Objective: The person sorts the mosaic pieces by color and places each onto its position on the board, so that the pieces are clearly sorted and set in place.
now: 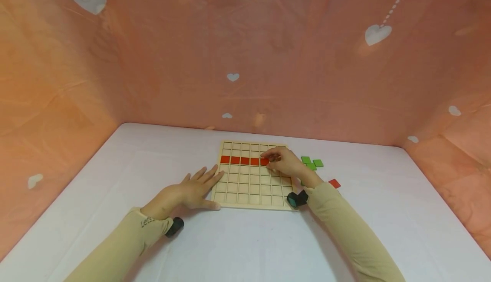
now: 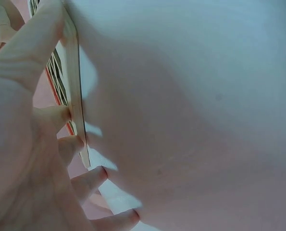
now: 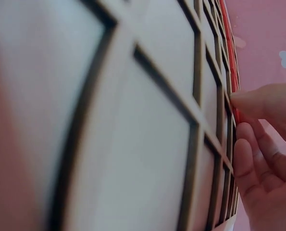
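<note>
A square wooden board (image 1: 244,187) with a grid of shallow square cells lies on the table. Several red square tiles (image 1: 244,161) fill cells side by side in one row toward its far edge. At the right end of that row, my right hand (image 1: 287,162) pinches a red tile (image 1: 264,162) between thumb and fingers, right at its cell. The right wrist view shows these fingertips close against the grid. My left hand (image 1: 193,192) lies with fingers spread along the board's left edge, its thumb (image 2: 49,29) and some fingertips touching the frame.
Several green tiles (image 1: 318,163) lie loose to the right of the board, one partly hidden by the right wrist. A single red tile (image 1: 335,183) rests nearer, beside the right sleeve. The white table (image 1: 245,248) meets a pink cloth wall (image 1: 268,99) behind the board.
</note>
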A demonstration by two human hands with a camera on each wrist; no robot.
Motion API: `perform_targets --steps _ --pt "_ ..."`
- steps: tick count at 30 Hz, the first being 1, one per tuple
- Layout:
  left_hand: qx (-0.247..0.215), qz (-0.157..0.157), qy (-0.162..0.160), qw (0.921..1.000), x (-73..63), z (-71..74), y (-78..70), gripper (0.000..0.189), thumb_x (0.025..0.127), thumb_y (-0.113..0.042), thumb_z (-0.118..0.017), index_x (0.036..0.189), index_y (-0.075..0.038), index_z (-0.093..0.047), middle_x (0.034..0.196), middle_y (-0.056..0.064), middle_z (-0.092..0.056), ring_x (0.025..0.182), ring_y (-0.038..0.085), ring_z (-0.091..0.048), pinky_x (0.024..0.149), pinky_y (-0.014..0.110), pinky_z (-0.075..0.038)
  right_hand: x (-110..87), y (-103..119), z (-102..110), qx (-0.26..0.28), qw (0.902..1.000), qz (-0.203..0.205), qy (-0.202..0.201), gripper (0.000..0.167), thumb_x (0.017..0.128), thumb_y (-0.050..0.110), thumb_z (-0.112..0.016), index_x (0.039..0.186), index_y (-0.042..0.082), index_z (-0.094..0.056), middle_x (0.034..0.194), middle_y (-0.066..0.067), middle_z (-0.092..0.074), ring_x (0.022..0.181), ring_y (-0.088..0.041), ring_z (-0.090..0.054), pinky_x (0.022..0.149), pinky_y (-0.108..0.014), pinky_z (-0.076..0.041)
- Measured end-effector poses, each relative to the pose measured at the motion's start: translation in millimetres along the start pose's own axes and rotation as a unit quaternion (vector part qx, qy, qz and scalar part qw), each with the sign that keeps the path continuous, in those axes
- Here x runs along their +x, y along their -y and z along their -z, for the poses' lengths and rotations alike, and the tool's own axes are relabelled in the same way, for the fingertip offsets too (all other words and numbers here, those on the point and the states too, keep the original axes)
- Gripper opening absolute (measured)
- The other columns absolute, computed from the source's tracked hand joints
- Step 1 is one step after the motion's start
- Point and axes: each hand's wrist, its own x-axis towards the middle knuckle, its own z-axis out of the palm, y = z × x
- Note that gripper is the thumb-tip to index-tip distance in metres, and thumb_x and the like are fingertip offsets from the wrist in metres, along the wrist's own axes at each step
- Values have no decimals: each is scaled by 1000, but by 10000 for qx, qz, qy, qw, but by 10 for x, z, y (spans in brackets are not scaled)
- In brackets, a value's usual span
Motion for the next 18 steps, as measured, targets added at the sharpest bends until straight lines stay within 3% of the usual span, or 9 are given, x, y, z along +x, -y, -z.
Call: perform_targets --steps 10,18 --pt "65 0 -19 10000 54 -38 60 94 87 -52 -63 155 -11 -11 162 15 0 146 43 -3 110 70 -9 -54 -79 45 532 9985 -111 34 35 90 6 -63 124 2 -62 123 -16 -62 110 -29 -59 93 -40 -49" --pt "-63 5 58 10000 -21 34 -27 93 88 -50 -63 154 -9 -12 161 18 -2 145 46 -4 109 71 -9 -175 -118 103 754 9971 9 79 38 90 7 -63 127 -1 -59 126 -19 -61 114 -33 -59 95 -42 -49"
